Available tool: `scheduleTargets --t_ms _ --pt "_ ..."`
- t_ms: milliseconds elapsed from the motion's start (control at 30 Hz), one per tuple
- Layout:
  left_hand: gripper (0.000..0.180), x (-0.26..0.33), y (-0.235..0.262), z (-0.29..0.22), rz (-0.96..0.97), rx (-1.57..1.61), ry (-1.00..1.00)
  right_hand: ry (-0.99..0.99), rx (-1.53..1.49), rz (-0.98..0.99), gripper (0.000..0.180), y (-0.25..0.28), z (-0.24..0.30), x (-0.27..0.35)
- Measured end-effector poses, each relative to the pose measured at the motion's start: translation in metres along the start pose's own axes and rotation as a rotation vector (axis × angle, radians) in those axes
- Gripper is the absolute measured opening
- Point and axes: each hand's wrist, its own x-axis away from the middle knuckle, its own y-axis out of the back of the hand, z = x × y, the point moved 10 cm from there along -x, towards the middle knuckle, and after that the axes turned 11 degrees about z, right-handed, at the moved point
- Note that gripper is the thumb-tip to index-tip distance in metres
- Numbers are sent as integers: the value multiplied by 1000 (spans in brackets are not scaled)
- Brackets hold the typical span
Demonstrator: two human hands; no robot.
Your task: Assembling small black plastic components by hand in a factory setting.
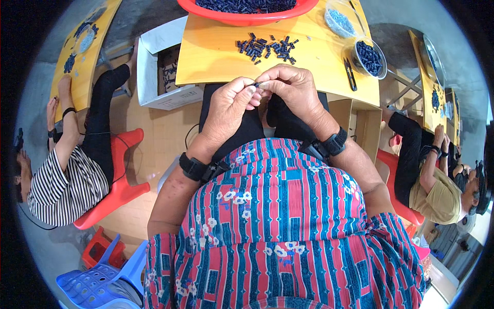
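My left hand (pixel 230 105) and my right hand (pixel 294 91) meet over my lap, just off the near edge of the yellow table (pixel 211 56). Thumbs and fingertips of both pinch one small dark piece (pixel 257 84), mostly covered by the fingers. It resembles the dark blue plastic pieces (pixel 253 47) scattered in a loose pile on the table just beyond my hands. A clear round tub (pixel 369 57) full of such dark pieces stands at the table's right side. Behind it, another clear tub (pixel 339 20) holds small light blue parts.
A red basin (pixel 249 18) heaped with dark pieces sits at the table's far side. Black tweezers (pixel 350 74) lie near the right edge. An open white box (pixel 170 95) stands left of the table, a cardboard box (pixel 355 116) under its right. People sit at tables on both sides.
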Motion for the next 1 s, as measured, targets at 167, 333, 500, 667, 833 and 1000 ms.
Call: scheduleTargets --t_ms 167,333,500,667,833,1000 --pt "20 0 1 -3 -34 -28 -14 121 274 -39 11 0 21 3" --pt "20 0 3 2 -91 33 -38 159 299 -65 14 -1 14 7" --pt "22 2 8 5 -139 83 -42 294 323 -63 21 -8 23 7" --pt "26 2 9 10 -135 161 -19 240 219 -92 20 -5 20 6" --pt "26 1 10 17 -150 223 7 261 267 -118 16 -2 20 6" --pt "25 7 9 30 -149 238 51 361 434 -52 20 -13 23 8"
